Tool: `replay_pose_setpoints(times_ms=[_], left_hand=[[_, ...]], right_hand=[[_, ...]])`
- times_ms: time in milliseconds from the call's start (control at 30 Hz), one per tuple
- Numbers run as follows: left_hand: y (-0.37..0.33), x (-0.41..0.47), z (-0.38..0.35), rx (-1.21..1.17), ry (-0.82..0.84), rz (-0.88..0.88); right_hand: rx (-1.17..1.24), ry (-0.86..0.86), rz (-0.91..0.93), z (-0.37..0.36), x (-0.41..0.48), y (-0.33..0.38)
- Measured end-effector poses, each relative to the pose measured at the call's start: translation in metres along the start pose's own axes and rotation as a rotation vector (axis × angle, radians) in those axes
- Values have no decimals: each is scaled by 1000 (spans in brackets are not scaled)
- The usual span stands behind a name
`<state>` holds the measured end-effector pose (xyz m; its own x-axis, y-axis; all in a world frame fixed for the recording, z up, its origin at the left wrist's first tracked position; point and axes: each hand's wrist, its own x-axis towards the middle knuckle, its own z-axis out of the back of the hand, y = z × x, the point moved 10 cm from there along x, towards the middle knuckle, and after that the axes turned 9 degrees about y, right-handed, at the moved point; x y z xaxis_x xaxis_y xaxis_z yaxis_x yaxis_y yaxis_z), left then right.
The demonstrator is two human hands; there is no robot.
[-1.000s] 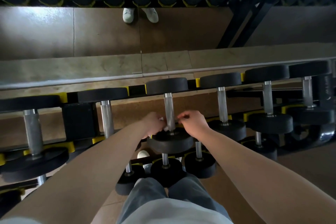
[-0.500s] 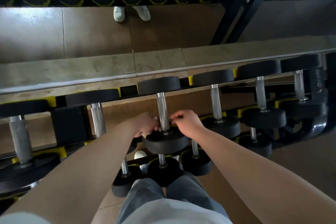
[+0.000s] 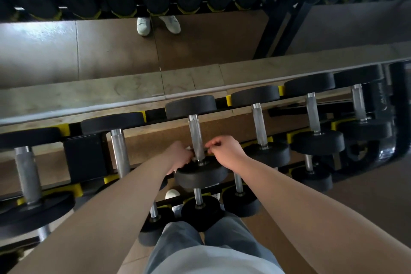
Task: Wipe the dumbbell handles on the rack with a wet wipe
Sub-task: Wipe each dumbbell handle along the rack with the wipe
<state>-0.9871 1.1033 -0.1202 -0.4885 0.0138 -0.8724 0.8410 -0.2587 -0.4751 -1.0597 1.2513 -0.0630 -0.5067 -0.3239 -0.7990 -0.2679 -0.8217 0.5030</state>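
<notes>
A row of black dumbbells with silver handles lies across the top tier of the rack [image 3: 73, 158]. Both my hands are at the near end of the middle dumbbell's handle [image 3: 195, 133], just above its near weight head [image 3: 201, 173]. My left hand [image 3: 180, 154] grips a white wet wipe [image 3: 189, 148] against the handle's left side; only a small white corner shows. My right hand [image 3: 224, 151] pinches the other end of the wipe on the handle's right side, fingers curled. Most of the wipe is hidden behind the handle and my fingers.
Neighbouring handles stand to the left [image 3: 120, 151] and right [image 3: 259, 127]. Smaller dumbbells sit on a lower tier [image 3: 200, 209] in front of my legs. A mirror behind the rack reflects white shoes [image 3: 158, 23] and more dumbbells.
Both hands have stayed at the near end of the same handle with the wipe around it. My head has shifted slightly, so the rack has slid a little in view.
</notes>
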Motion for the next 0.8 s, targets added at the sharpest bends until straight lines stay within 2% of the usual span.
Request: replay_pose_setpoints(times_ms=[100, 167, 233, 400, 533, 633, 667, 733, 800], left_hand=[[4, -8, 24, -279, -198, 15], [-8, -20, 41, -388, -332, -98], [-24, -30, 50, -356, -414, -218], [-45, -38, 41, -26, -442, -341], [-65, -44, -6, 590, -260, -458], [-80, -52, -13, 770, -297, -532], [-88, -55, -4, 717, -354, -558], [-98, -58, 31, 458, -466, -548], [-99, -55, 45, 326, -497, -500]], right_hand=[[10, 2, 11, -2, -4, 4], [6, -11, 17, -3, -7, 4], [-2, -31, 25, -5, -10, 3], [13, -63, 58, -5, -21, -1], [6, -80, 69, -2, -29, -6], [5, -84, 87, 0, -33, -7], [11, -88, 99, 1, -34, -6], [18, -87, 117, 5, -36, -6], [-7, -83, 131, 9, -36, -7]])
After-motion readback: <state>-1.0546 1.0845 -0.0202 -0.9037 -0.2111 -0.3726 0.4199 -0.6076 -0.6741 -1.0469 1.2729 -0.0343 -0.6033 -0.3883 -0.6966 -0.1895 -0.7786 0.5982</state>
